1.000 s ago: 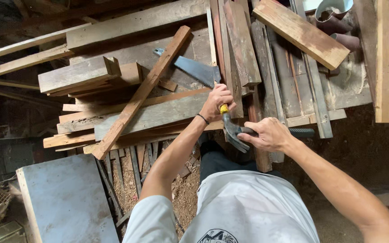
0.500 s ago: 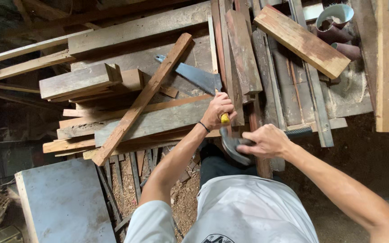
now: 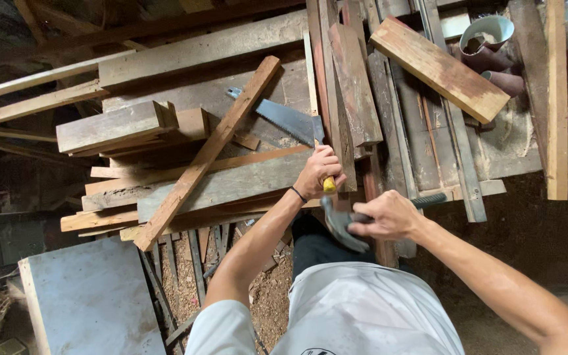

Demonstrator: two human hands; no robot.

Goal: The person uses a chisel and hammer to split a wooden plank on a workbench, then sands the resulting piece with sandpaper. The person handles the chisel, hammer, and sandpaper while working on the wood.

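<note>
**Q:** Head view. Report each hand and what it holds.

**A:** My left hand (image 3: 320, 169) is wrapped around a yellow-handled tool (image 3: 329, 185). The fingers are curled tight together around the handle, with only its yellow end showing below my fist. What kind of tool it is, and where its tip sits, I cannot tell. My right hand (image 3: 388, 215) grips a hammer (image 3: 346, 222) close to its dark head, fingers pressed together around the shaft. The black grip end sticks out past my hand to the right. The hammer head sits just below and beside my left fist.

**Q:** Where do both hands sit relative to the timber?

**A:** Both are at the near edge of a pile of planks (image 3: 231, 181), over a narrow upright board (image 3: 353, 92).

**Q:** Other items in this view?

**A:** A hand saw (image 3: 284, 119) lies flat on the planks, just above my left hand. A long slat (image 3: 205, 154) lies diagonally across the pile. A short thick block (image 3: 438, 69) rests at the upper right, near a white bowl (image 3: 488, 31). A grey panel (image 3: 87, 296) lies at the lower left.
</note>
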